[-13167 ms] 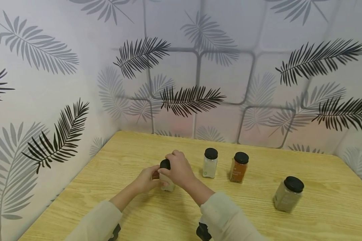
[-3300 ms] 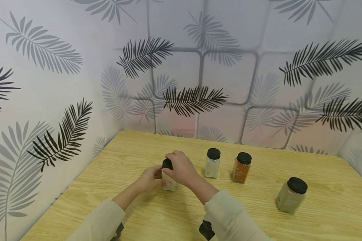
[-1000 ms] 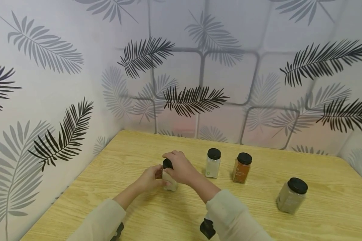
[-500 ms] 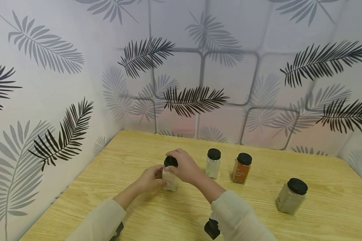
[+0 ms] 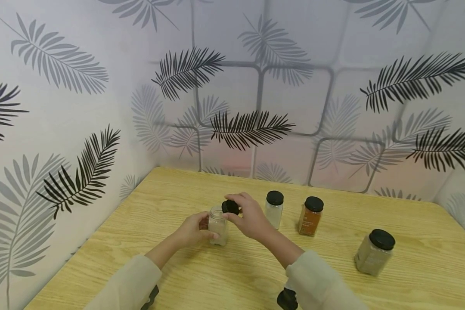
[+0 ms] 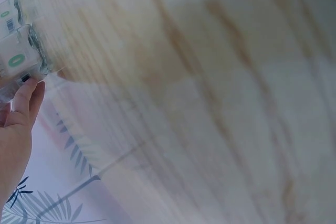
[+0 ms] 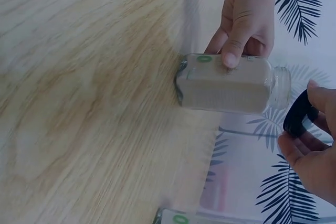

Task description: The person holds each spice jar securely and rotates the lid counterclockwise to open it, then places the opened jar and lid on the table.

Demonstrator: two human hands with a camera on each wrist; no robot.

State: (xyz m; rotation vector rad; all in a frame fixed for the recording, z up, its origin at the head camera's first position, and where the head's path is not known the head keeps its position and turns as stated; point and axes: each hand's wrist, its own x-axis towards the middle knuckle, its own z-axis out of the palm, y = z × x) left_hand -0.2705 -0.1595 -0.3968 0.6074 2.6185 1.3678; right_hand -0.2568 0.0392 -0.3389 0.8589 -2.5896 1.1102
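Note:
An uncapped glass jar [image 7: 231, 85] of pale powder stands on the wooden table, its threaded neck exposed. My left hand [image 5: 191, 231] grips it from the left side, thumb across the front. Just right of the jar's mouth, my right hand [image 5: 249, 215] pinches the black lid [image 5: 230, 207] between fingers and thumb. In the right wrist view the lid [image 7: 298, 114] is tilted and apart from the neck. The left wrist view catches only the jar's lower part [image 6: 21, 56] beside my left fingers.
Behind my right hand stands a black-lidded jar with pale contents [image 5: 274, 211]. Farther right are an orange-brown spice jar [image 5: 310, 217] and a wider jar of beige powder [image 5: 375, 254], both capped. A leaf-patterned wall [image 5: 286, 159] borders the back of the table [image 5: 201, 284].
Earlier my right hand was on the lid atop the jar. The lid has come off and moved right with that hand, exposing the jar's mouth. My left hand has kept its hold.

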